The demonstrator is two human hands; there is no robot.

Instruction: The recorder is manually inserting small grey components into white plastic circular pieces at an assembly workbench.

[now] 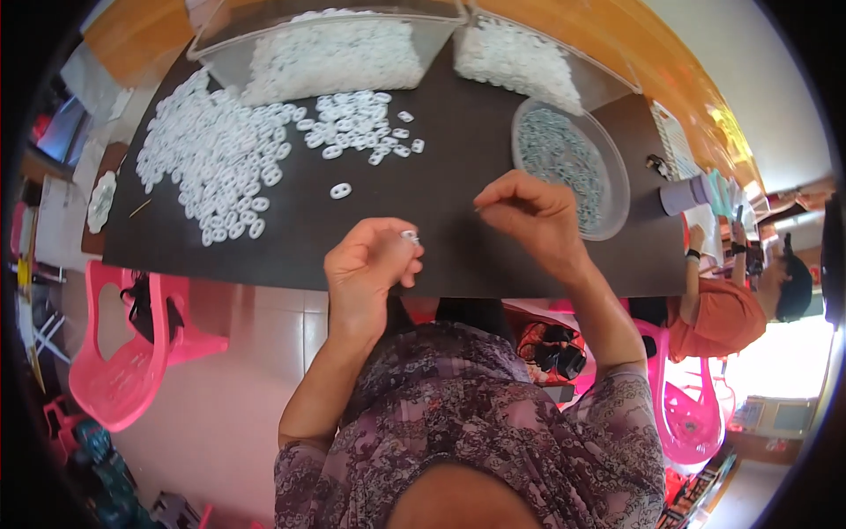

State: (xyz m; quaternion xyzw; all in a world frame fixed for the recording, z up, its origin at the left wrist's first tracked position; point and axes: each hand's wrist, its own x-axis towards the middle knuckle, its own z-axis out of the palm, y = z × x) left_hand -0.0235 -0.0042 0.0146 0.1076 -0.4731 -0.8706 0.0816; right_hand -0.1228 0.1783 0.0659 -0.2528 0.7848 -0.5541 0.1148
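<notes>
My left hand (374, 260) is closed near the table's front edge, pinching a small white oval plastic piece (410, 236) between thumb and fingers. Over the table to its right, my right hand (536, 212) pinches a tiny greyish object (478, 209), too small to name. Behind that hand stands a clear oval tub (617, 189) full of thin grey metal pieces (555, 145) that look like screws. A single white two-holed oval piece (340, 190) lies beyond my left hand. Farther off are a small heap of such pieces (352, 123) and a larger one (216, 150) at the left.
Two clear bins (441, 35) (608, 75) of white pieces stand at the back of the dark table (423, 273). A purple-grey cylinder (686, 195) is at the right end. A person in an orange top (724, 316) sits beyond. A pink chair (123, 370) stands left.
</notes>
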